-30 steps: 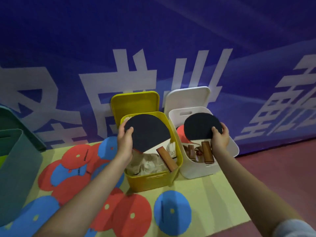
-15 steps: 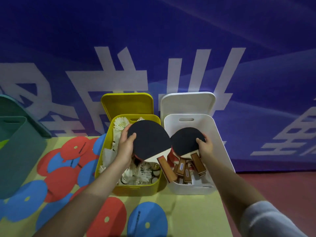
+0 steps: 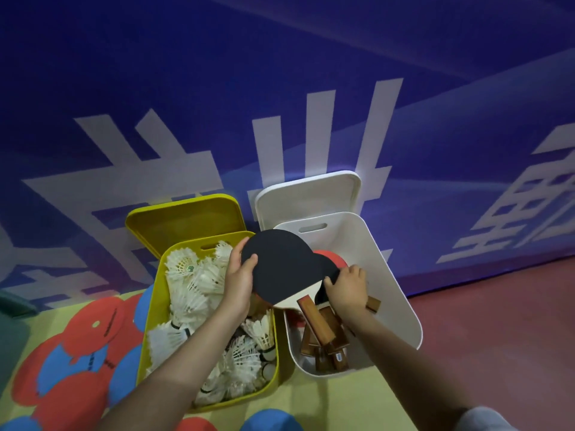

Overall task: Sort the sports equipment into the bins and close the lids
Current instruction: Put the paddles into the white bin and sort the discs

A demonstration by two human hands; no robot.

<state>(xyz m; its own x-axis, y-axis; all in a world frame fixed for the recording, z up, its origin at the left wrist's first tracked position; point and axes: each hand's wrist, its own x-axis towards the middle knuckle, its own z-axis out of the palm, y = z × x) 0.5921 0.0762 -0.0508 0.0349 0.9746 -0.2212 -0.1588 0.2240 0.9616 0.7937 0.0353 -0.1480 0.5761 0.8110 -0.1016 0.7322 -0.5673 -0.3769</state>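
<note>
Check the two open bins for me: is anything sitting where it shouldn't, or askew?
Contents look sorted: shuttlecocks in the yellow bin, paddle handles in the white bin. One oddity: the black paddle in the left hand straddles the gap between both bins, not yet inside. The right hand grips another paddle over the white bin.

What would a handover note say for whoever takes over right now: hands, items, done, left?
Left hand grips a black-faced paddle by its blade edge, over the gap between the bins.
Right hand presses a second paddle into the white bin.
Yellow bin holds shuttlecocks; the white bin holds paddles.
Both lids are open.
Left: drop both paddles, close the lids.
</note>
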